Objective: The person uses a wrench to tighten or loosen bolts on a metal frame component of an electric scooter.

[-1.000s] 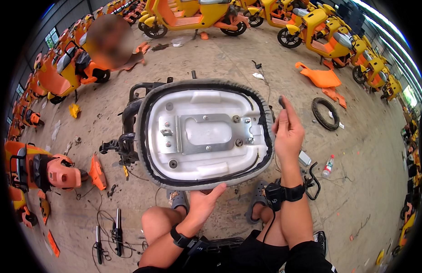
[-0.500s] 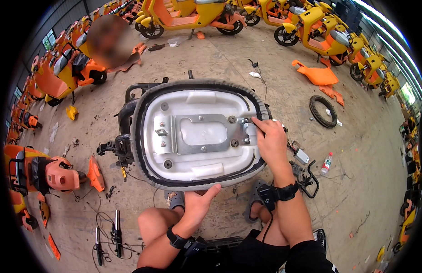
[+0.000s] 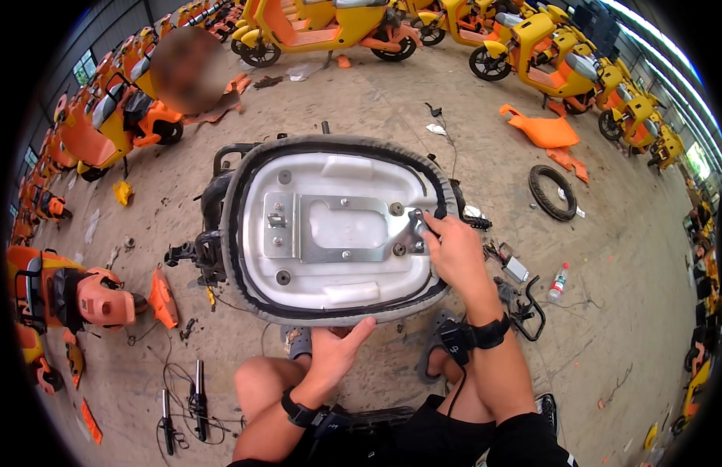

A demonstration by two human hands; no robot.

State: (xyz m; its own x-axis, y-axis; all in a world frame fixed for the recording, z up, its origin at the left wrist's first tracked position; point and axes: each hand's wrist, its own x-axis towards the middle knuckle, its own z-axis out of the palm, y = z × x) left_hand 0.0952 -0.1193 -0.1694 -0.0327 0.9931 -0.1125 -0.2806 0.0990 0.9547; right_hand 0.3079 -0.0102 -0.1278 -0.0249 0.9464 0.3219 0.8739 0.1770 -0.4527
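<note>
A scooter seat (image 3: 330, 300) lies upside down in front of me, its white plastic underside facing up inside a dark padded rim. Bolted along the middle of that underside is a silver metal bracket (image 3: 318, 254), with a small metal loop at its left end. My left hand (image 3: 339, 352) grips the near rim of the seat, thumb against the edge and fingers hidden beneath. At the seat's right end my right hand (image 3: 456, 253) has index finger and thumb closed on the hinged end of the bracket, close to its bolts.
A black scooter frame (image 3: 209, 202) shows beneath and left of the seat. Around it on the floor lie a tyre (image 3: 553, 192), a plastic bottle (image 3: 559, 282), an orange panel (image 3: 541, 128) and two shock-like rods (image 3: 199, 397). Yellow scooters (image 3: 532, 58) stand in rows behind.
My right hand has shifted slightly left and down, and the bracket's right end has tilted up with it. My left hand keeps its hold on the seat rim.
</note>
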